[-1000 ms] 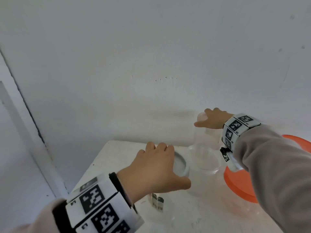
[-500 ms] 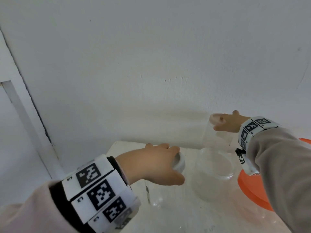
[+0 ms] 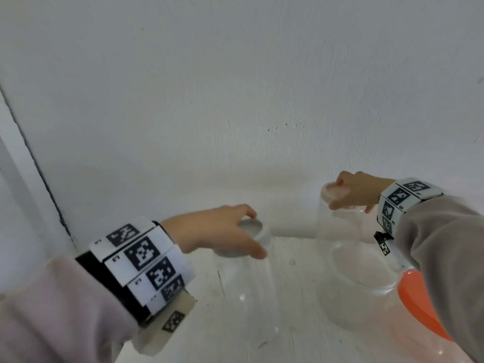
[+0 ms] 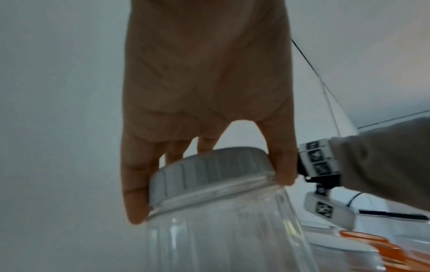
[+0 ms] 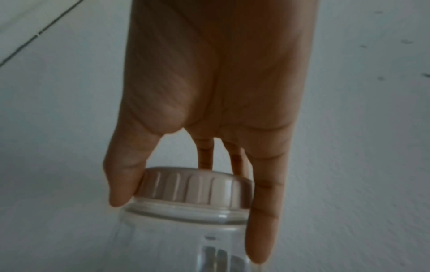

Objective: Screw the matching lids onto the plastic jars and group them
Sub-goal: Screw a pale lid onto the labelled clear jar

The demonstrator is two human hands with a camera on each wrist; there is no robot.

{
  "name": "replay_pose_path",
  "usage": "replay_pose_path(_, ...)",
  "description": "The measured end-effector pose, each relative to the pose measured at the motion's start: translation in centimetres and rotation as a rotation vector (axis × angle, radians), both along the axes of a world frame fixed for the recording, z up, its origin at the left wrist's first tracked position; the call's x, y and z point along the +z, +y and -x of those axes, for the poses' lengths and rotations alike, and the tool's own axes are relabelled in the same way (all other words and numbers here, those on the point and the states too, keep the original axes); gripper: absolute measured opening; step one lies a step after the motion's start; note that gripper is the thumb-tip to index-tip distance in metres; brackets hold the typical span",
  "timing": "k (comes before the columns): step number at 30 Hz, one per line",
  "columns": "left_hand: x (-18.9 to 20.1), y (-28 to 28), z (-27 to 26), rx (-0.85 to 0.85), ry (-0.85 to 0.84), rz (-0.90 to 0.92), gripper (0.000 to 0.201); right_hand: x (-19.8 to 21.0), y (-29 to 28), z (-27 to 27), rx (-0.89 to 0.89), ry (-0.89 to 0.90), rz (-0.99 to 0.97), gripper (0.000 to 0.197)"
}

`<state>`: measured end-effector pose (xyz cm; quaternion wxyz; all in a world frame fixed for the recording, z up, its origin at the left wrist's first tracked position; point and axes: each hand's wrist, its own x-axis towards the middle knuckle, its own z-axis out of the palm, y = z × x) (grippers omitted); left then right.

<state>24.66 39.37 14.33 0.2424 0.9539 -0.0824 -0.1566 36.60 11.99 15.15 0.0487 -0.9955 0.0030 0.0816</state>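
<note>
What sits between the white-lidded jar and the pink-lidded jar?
Bare white tabletop only, in the head view; the lidless clear jar stands nearer the camera.

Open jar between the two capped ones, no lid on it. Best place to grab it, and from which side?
Judging from the head view: take the open jar around its clear wall below the rim, from the near side. It stands upright with its mouth up. The right hand on the pink lid blocks the back, the orange lid crowds the right, and the left hand grips the white lid.
</note>
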Motion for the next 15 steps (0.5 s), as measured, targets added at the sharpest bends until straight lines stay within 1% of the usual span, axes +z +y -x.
replay_pose_path(3,1.0,1.9,-3.0,0.021,-0.100,-0.021,0.088,0.8,2.3,-0.2,0.079,-0.009,-0.007,0.079)
replay_pose_path(6,1.4,3.3,-5.9,-0.011,-0.162,-0.009,0.093,1.3,4.8,-0.4,0.181,0.005,0.026,0.083)
replay_pose_path(9,1.1,4.1,-8.6,-0.046,-0.185,-0.018,0.094,1.0,7.2,-0.8,0.252,0.029,0.044,0.083)
replay_pose_path(15,-0.3,4.8,-12.7,-0.082,-0.206,-0.097,0.096,-0.3,10.0,-1.9,0.290,0.027,-0.013,0.084)
